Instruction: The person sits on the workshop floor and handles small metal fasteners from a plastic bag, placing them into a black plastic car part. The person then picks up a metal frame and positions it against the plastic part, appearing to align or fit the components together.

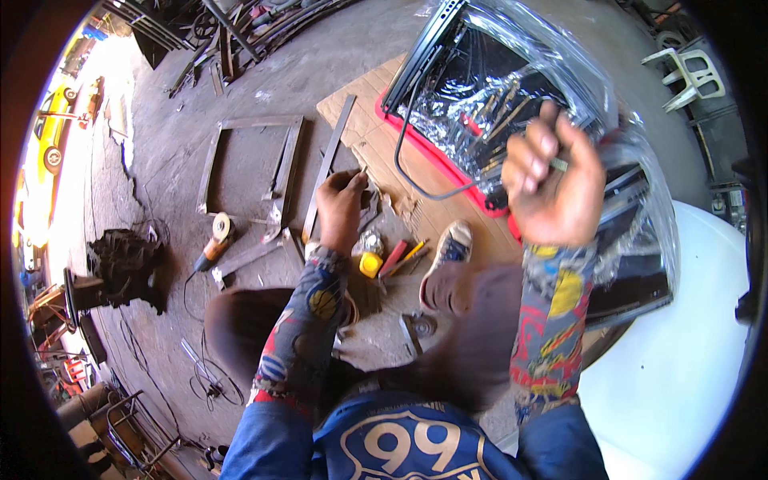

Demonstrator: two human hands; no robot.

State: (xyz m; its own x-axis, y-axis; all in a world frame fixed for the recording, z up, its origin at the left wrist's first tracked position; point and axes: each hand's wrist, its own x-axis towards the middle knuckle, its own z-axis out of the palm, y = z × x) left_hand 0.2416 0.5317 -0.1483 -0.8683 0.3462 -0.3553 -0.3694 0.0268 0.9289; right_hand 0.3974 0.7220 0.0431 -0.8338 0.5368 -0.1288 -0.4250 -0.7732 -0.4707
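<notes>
My right hand [558,184] is raised palm up over the plastic-wrapped panels, its fingers curled around a small threaded bolt [558,165]. My left hand [340,208] is closed in a pinch above the cardboard's edge; a small pale tip [364,170] shows at the fingertips, too small to name. Beside that hand lies a flat metal bar [330,160]. A yellow tape measure [370,265], a tool with a red handle [393,258] and a yellow pencil [415,249] lie on the floor between my legs. A dark wrapped panel [496,80] with a red edge rests on cardboard [346,102].
On the left are a rectangular metal frame [252,122], an angle grinder [216,240] with its cord, and a dark engine-like metal block [124,268]. A large smooth white surface [672,360] stands at right, with a white plastic chair [686,78] beyond. Scrap metal [228,44] lies at the back.
</notes>
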